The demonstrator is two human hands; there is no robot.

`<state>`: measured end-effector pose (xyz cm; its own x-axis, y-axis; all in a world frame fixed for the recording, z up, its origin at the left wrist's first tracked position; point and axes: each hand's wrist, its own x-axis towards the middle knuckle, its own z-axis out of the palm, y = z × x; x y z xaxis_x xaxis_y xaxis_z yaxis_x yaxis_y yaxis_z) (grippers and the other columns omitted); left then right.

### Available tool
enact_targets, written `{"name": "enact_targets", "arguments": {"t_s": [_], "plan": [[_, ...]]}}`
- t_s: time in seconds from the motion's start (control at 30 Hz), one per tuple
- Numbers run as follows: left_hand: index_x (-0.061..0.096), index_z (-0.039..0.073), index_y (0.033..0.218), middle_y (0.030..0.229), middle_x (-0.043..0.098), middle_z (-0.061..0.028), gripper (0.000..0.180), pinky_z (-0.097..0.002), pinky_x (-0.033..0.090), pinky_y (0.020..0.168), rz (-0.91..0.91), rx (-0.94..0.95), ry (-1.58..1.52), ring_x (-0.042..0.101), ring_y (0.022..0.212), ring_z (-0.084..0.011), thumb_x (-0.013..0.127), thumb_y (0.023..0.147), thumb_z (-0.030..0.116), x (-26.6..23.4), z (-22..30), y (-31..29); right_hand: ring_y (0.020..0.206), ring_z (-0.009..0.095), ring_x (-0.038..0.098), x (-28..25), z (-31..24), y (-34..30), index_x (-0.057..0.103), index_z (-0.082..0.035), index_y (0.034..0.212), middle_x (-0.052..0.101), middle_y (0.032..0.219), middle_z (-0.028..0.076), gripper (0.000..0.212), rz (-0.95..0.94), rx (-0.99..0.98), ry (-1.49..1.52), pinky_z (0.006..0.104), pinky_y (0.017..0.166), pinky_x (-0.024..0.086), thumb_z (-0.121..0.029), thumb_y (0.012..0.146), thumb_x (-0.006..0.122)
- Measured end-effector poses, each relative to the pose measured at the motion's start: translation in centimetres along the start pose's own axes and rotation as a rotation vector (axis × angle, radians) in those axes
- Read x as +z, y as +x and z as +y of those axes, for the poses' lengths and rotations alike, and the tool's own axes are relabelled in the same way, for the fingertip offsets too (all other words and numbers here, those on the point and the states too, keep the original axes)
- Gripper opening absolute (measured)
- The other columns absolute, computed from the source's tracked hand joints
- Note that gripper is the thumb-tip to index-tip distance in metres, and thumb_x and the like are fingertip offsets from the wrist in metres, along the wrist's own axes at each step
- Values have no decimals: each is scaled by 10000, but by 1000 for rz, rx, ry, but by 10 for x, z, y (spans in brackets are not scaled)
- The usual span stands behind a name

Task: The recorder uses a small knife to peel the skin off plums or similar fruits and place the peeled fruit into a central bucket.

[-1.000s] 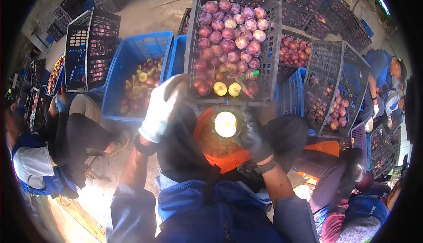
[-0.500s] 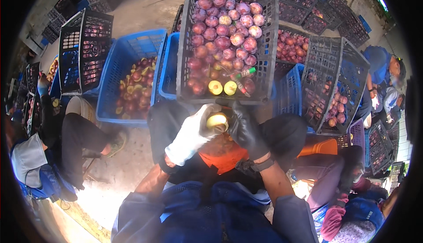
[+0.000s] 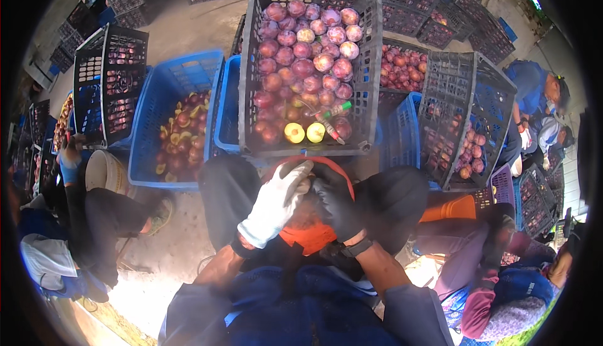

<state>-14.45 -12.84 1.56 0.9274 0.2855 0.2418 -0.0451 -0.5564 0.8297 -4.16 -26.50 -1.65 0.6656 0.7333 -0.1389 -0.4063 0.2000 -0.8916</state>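
My left hand point(image 3: 276, 198), in a white glove, and my right hand point(image 3: 336, 205), in a black glove, meet above an orange-red bucket point(image 3: 308, 239) between my knees. The fingers of both are curled in, tips close together. A small brownish patch shows between them; whatever they hold is mostly hidden. Just ahead, a black crate point(image 3: 248, 95) of purple-red plums point(image 3: 303, 68) tilts toward me. At its near end lie two yellow cut plum halves point(image 3: 304, 133), cut faces up. Beside these rests a slim tool point(image 3: 330, 125) with a green end and a reddish part.
A blue crate point(image 3: 135, 157) on the left holds cut plums point(image 3: 182, 135); another blue crate point(image 3: 227, 126) stands beside it. To the right are a tilted black crate point(image 3: 449, 95) and an orange container point(image 3: 449, 210). Co-workers sit on both sides, one sleeve point(image 3: 474, 314) at lower right.
The yellow cut plum that showed between my hands is out of sight. My hands are lower and closer together over the bucket, more of which shows. The whole view has shifted slightly.
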Motion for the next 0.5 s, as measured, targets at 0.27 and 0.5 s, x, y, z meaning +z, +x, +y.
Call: {"name": "enact_targets", "arguments": {"t_s": [0.27, 0.5], "plan": [[583, -69, 1338, 1329, 624, -99, 398, -307, 482, 1024, 43, -307, -704, 603, 1167, -168, 508, 1044, 187, 5, -29, 9, 893, 75, 598, 5, -21, 5, 589, 63, 1345, 672, 1088, 43, 426, 48, 73, -203, 240, 777, 482, -25, 928, 569], [580, -69, 1348, 1354, 592, -111, 387, -310, 406, 1103, 53, -177, -525, 553, 1245, -178, 526, 1025, 139, 13, -41, 14, 697, 39, 542, 9, -17, 22, 581, 18, 1359, 652, 993, 28, 421, 130, 96, -290, 220, 590, 445, -45, 942, 590]]}}
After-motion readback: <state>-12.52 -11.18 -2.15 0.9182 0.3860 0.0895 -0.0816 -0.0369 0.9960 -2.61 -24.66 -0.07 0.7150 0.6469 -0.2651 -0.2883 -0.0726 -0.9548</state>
